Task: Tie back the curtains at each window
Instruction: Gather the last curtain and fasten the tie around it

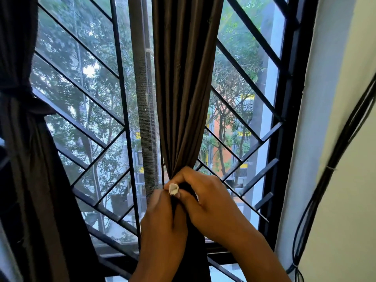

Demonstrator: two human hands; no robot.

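Curtain in hand: middle curtain (183, 88) hangs in front of the window, gathered into one narrow bunch where both hands meet; its long axis runs straight up and down, and the grip sits low on it, so nearly all the visible cloth lies above the hands.
Tie: small white piece (173, 189) sits at the gathered point, just between the two hands; whether it is a knot end, a clip or a band, I cannot tell.
Right hand (207, 198): fingers curled round the bunch from the right side, closed on the cloth, fingertips touching the white piece.
Left hand (162, 216): comes up from below, fingers bent and pinching at the white piece; slightly lower than the right one.
Nearer hand: both touch the tie; the left seems to work it while the right holds the bunch.
Next move, as I judge: fastening the tie round the bunch, across the long axis.
Curtains counted: two; the left curtain (22, 139) is already bound by a dark band (30, 106).
Window grille (122, 98): one, black diagonal bars, behind the curtains.
Cables (329, 169): a few, on the wall (345, 78) at right.
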